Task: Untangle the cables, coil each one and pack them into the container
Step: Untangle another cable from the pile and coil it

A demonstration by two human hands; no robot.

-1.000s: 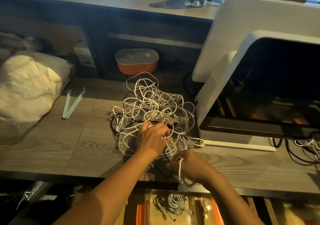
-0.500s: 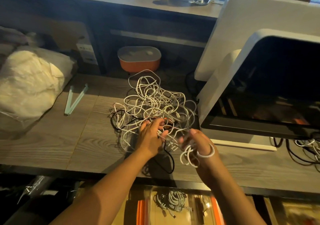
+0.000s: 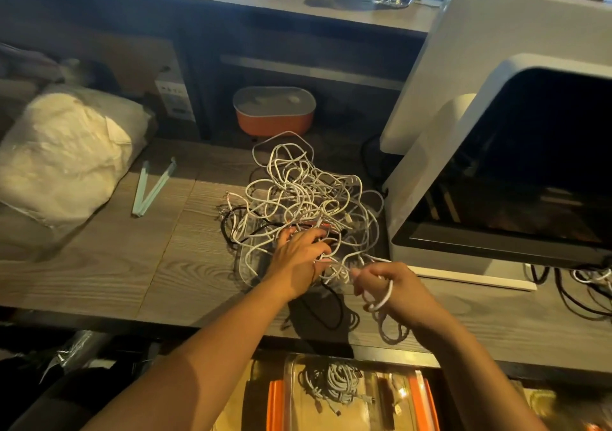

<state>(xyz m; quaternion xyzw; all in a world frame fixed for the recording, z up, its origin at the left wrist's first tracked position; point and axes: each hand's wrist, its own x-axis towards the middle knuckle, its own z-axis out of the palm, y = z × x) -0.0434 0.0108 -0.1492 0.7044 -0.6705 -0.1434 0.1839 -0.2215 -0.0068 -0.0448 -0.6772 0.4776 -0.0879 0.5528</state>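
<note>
Left hand [image 3: 298, 255] grips the cable tangle [image 3: 299, 184]; right hand [image 3: 405, 293] pinches a white cable [image 3: 386, 297] looped round it.

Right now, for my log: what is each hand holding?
Left hand: fingers in the cable tangle; grip cannot be told.
Right hand: pinches a white cable, coiled round it.

Your right hand [image 3: 402, 290] pinches a white cable [image 3: 387, 295] looped round its fingers, your left hand [image 3: 298, 255] reaches into the tangle [image 3: 304, 192] just left of that grip, and the container [image 3: 287, 392] holding coiled cables sits below it.
</note>
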